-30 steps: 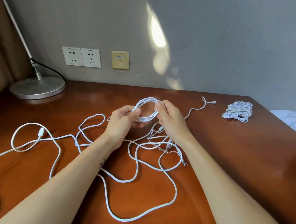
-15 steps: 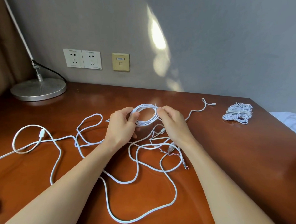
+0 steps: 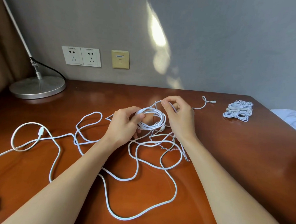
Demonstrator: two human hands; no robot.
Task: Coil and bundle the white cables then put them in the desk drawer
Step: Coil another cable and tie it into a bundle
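From the head camera I see my left hand (image 3: pixel 123 126) pinching a small round coil (image 3: pixel 151 128) of smooth white cable above the glossy wooden desk (image 3: pixel 243 157), well right of the metal lamp base (image 3: pixel 37 87). My right hand (image 3: pixel 179 116), further right, pinches the strand leaving it. Loose cable (image 3: pixel 176 190) sprawls beneath.

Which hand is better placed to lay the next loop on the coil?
Right, most likely. The left hand grips the coil, thumb across its loops, so it is busy holding the shape. The right hand pinches the free strand just above the coil, ready to wrap it round.
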